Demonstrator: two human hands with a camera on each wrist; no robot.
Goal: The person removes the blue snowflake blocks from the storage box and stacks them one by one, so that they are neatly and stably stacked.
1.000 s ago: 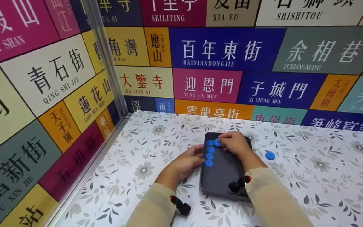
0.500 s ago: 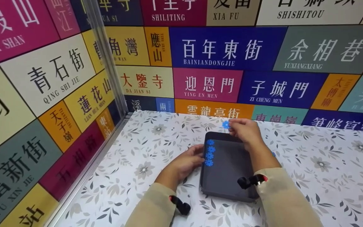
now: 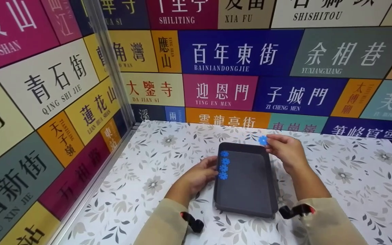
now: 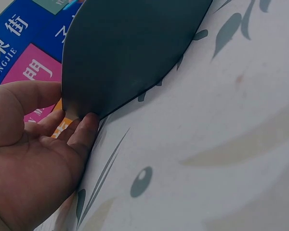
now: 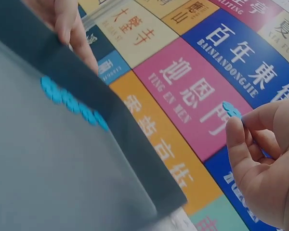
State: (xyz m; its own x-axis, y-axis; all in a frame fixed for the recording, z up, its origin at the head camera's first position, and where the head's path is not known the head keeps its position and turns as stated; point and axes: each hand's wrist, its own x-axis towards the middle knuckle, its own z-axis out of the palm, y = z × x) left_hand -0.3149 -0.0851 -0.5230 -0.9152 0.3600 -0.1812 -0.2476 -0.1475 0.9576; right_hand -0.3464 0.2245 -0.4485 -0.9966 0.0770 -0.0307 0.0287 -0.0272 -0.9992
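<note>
My right hand (image 3: 286, 149) pinches a blue notched plastic disc (image 3: 263, 140) between thumb and fingertips, just beyond the back right corner of a dark grey tray (image 3: 247, 190). The right wrist view shows that disc (image 5: 231, 109) edge-on, apart from the tray. Several similar blue discs (image 3: 224, 165) form a row inside the tray, along its left wall. My left hand (image 3: 196, 178) rests its fingertips on the outside of that wall. In the left wrist view, the thumb and fingers (image 4: 84, 132) are loosely bent and touch the tray's outer side (image 4: 130, 48).
A white table (image 3: 162, 153) with a grey leaf and flower print lies under everything. Walls of coloured signs (image 3: 240, 51) stand behind it and at the left. Small black wrist cameras (image 3: 192, 223) hang from both sleeves.
My right hand has moved away from the tray's back left, still pinching the disc, and now sits farther right. The loose disc on the table is now out of sight. My left hand stays put.
</note>
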